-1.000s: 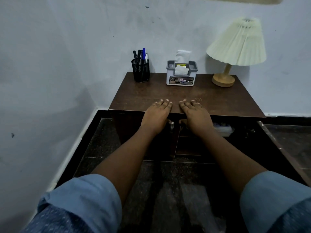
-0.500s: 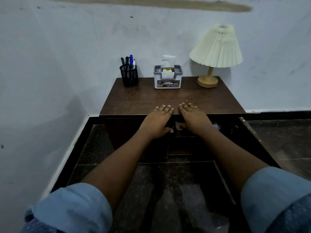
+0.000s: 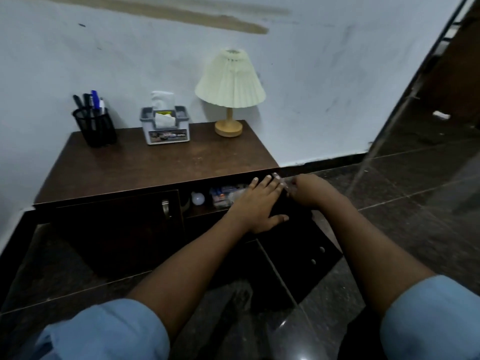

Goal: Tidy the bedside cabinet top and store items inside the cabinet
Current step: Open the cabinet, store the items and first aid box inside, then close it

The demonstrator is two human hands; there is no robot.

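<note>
Cabinet door (image 3: 293,245): stiff, prob. light, hinged; take at top edge. Left hand (image 3: 262,203) flat on it; right hand (image 3: 309,190): can't tell.

Dim, cool, even light; cabinet (image 3: 117,229) front sinks into shadow; floor (image 3: 287,331) glare near six o'clock; edges bow.
</note>
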